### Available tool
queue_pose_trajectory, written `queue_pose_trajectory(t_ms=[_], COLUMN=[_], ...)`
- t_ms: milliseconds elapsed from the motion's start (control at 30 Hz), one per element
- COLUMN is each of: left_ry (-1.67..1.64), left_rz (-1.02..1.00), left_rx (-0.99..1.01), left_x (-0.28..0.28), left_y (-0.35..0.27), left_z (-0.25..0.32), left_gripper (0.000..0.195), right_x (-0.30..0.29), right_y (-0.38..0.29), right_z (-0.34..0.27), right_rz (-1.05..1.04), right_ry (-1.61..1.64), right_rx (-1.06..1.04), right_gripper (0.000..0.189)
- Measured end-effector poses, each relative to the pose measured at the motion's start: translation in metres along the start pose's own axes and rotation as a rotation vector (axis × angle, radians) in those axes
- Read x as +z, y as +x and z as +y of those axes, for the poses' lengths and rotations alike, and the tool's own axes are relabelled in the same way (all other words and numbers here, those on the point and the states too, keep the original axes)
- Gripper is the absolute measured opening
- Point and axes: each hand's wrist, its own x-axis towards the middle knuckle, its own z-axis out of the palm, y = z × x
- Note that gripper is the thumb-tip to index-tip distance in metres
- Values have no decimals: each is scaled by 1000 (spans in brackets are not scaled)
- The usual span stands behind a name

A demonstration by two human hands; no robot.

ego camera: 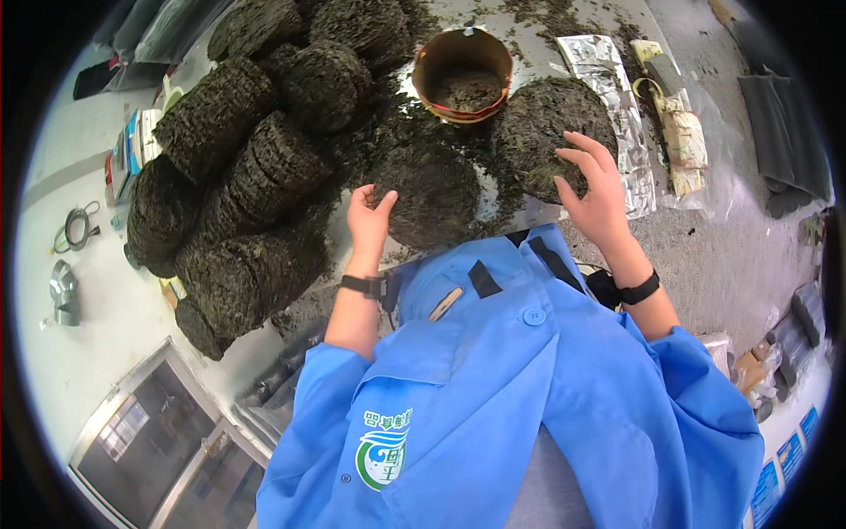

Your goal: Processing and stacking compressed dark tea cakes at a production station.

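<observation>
My left hand (371, 221) pinches the left edge of a round, dark cake of what looks like dried seaweed (433, 198). This cake is slightly blurred and lies close to the table's front edge. Fingers spread, my right hand (598, 192) is at a second round seaweed cake (548, 125), its fingertips over the cake's right part; whether they touch is hard to tell. Behind the two cakes stands a round, red-rimmed container (462, 79) with dark crumbs at its bottom.
Several stacks of seaweed cakes (264, 178) crowd the table's left side. Loose flakes litter the table (535, 215). A silvery plastic sheet (611, 99) lies at the right, beside tape-wrapped pieces (684, 142). Dark bundles (786, 139) are farther right. A glass-paned door (165, 436) is lower left.
</observation>
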Motion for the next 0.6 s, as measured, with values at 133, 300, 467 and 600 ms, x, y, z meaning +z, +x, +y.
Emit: queue_pose_trajectory(t_ms=[133,300,467,600], left_ry=[-644,-799,-800,-776], left_rz=[-159,-257,-456,-468], left_rx=[-82,-84,-11,34], left_x=[-36,-43,-10,17], left_y=[-16,-43,-41,-28], left_z=[21,90,118,123], left_gripper=[40,37,36,35], right_x=[10,34,5,-13], right_y=[4,4,11,0], right_z=[-24,-44,-48,-19], right_rz=[-65,-189,-170,43], right_ry=[272,1086,1451,1324], right_rx=[66,553,793,699], right_gripper=[48,62,48,37])
